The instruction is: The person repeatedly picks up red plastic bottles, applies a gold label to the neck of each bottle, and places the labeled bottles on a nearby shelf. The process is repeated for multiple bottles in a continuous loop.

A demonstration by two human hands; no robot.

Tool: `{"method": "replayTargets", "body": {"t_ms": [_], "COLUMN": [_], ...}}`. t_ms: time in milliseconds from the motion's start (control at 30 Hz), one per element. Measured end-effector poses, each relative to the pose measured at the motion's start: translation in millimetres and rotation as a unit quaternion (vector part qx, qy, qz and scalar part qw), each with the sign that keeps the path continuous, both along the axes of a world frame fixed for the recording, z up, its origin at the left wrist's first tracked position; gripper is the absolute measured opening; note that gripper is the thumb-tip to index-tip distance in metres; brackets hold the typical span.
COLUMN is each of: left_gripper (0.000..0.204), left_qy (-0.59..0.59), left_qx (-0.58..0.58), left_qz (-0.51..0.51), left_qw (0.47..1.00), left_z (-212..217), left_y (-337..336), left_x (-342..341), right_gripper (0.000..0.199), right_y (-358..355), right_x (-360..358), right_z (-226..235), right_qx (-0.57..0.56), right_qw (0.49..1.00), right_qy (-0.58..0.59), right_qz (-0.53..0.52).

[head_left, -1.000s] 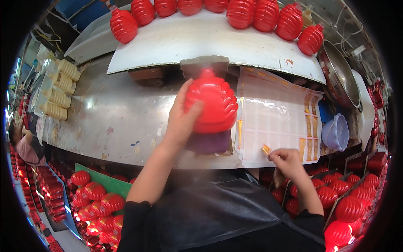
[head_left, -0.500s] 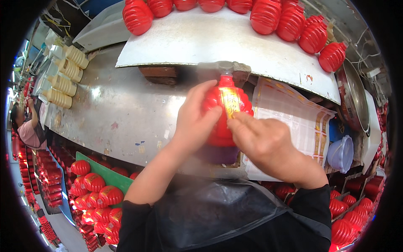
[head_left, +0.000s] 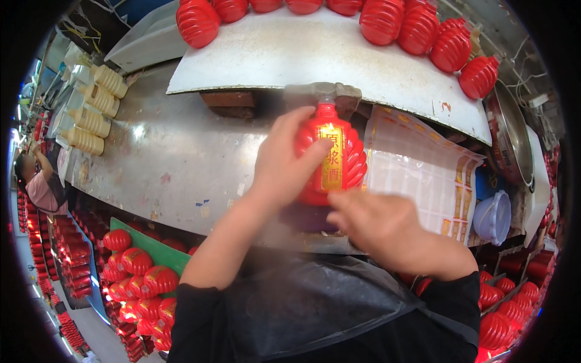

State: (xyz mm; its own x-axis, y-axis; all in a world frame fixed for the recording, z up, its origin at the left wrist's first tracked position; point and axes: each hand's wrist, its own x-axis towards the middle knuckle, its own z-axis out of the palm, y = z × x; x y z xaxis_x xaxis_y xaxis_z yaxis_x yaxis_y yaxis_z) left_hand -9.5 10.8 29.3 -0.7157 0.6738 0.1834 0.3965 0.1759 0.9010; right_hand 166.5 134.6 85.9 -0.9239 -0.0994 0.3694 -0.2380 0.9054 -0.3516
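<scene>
A ribbed red bottle (head_left: 358, 166) with a clear neck lies on its back in front of me, its neck pointing away against a grey block (head_left: 346, 104). Down its middle runs a gold label (head_left: 332, 178) with red writing. My left hand (head_left: 279, 160) grips the bottle's left side, thumb resting on the label's upper part. Around the label's lower end is my right hand (head_left: 384, 225), fingers curled in and slightly blurred; whatever they may hold is hidden. Part of a dark purple pad (head_left: 305, 222) shows under the bottle's base.
Right of the bottle lies a sheet of gold labels (head_left: 417, 175). A raised white board (head_left: 290, 57) carries several red bottles (head_left: 381, 23). Cream bottles (head_left: 100, 101) stand at far left, a pale blue tub (head_left: 493, 219) at right. More red bottles (head_left: 136, 261) fill the lower left, near another person (head_left: 42, 184).
My right hand has slid down the label toward the bottle's base, uncovering more of it. My left thumb has moved up and onto the label.
</scene>
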Motion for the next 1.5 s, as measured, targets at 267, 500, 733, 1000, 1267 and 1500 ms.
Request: {"method": "replayTargets", "body": {"t_ms": [267,500,733,1000,1267,1500], "left_gripper": [0.094,0.095,0.064,0.045,0.044,0.05], "left_qy": [0.117,0.128,0.118,0.25,0.267,0.074], "left_qx": [0.01,0.012,0.062,0.022,0.019,0.077], "left_qz": [-0.017,-0.021,-0.049,-0.101,-0.096,-0.085], "left_qw": [0.993,0.991,0.99,0.963,0.959,0.991], "left_z": [-17,-23,-21,-9,-12,-16], "left_y": [-13,-14,-19,-11,-10,-15], "left_x": [18,15,8,6,4,5], "right_gripper": [0.034,0.045,0.057,0.077,0.075,0.073], "right_y": [56,62,61,42,39,44], "right_x": [-55,-61,-42,-28,-30,-28], "right_z": [-21,-21,-16,-29,-36,-30], "right_qx": [-0.189,-0.224,-0.373,-0.28,-0.255,-0.296], "right_qw": [0.976,0.966,0.901,0.942,0.949,0.936], "right_qy": [-0.069,-0.096,-0.195,-0.096,-0.078,-0.111], "right_qz": [-0.085,-0.085,-0.108,-0.158,-0.17,-0.156]}}
